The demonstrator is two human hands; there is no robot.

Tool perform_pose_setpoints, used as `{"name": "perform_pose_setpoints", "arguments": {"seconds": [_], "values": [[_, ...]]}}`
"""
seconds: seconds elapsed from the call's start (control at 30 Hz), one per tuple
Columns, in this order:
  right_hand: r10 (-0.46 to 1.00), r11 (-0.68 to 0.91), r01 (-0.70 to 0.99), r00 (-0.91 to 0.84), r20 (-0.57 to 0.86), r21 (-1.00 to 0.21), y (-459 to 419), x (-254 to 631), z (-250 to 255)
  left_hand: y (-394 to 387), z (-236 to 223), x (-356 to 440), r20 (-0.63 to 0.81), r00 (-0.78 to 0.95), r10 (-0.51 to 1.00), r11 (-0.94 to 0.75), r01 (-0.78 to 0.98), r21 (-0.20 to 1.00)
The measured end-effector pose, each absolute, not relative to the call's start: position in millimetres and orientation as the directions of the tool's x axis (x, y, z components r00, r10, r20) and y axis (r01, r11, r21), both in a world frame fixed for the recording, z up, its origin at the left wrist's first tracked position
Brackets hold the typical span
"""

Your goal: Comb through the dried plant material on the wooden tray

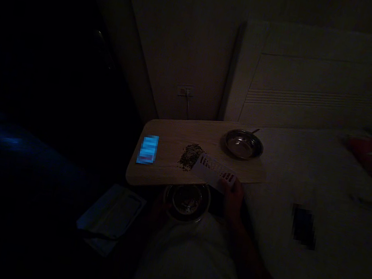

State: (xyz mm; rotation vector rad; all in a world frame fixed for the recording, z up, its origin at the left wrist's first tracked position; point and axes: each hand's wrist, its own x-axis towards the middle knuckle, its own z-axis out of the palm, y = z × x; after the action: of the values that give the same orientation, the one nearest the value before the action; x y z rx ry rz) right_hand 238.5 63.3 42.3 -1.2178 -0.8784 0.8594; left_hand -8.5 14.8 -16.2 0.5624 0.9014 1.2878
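Note:
My right hand (234, 200) is closed on the right end of a pale, flat slotted piece (214, 170), perhaps plastic, with a row of dark openings along it. Its left end touches a heap of small dark bits (190, 156), like dried leaves or seeds, on the wooden tabletop (169, 129). Below the table's front edge is a round metal bowl (206, 206) with some bits inside. At its left rim, my left hand (160, 212) is very dim and seems to grip it.
A shallow metal dish (244, 144) with a handle sticking out stands at the table's back right. A lit phone (147, 149) lies at the left. A pale box or packet (110, 217) sits lower left. The bed (339, 203) borders the right side.

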Motion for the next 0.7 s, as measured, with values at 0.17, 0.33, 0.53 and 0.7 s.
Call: {"name": "perform_pose_setpoints", "arguments": {"seconds": [0.17, 0.33, 0.53, 0.7], "values": [[0.888, 0.175, -0.04, 0.439, 0.141, -0.984, 69.2, 237.7, 48.1, 13.7, -18.2, -9.8, -0.24, 0.025, 0.97, 0.215, -0.548, 0.809], [0.903, 0.193, -0.054, 0.399, 0.156, -0.98, 75.2, 233.6, 48.2, 15.2, -16.3, -7.4, -0.214, 0.037, 0.976, 0.199, -0.548, 0.812], [0.919, 0.187, -0.061, 0.365, 0.152, -0.981, 73.6, 236.8, 46.9, 17.0, -22.6, -9.7, -0.232, 0.025, 0.972, 0.207, -0.554, 0.806], [0.92, 0.184, -0.091, 0.367, 0.139, -0.979, 71.3, 238.7, 50.0, 14.7, -20.4, -11.3, -0.261, 0.024, 0.965, 0.229, -0.561, 0.795]]}}
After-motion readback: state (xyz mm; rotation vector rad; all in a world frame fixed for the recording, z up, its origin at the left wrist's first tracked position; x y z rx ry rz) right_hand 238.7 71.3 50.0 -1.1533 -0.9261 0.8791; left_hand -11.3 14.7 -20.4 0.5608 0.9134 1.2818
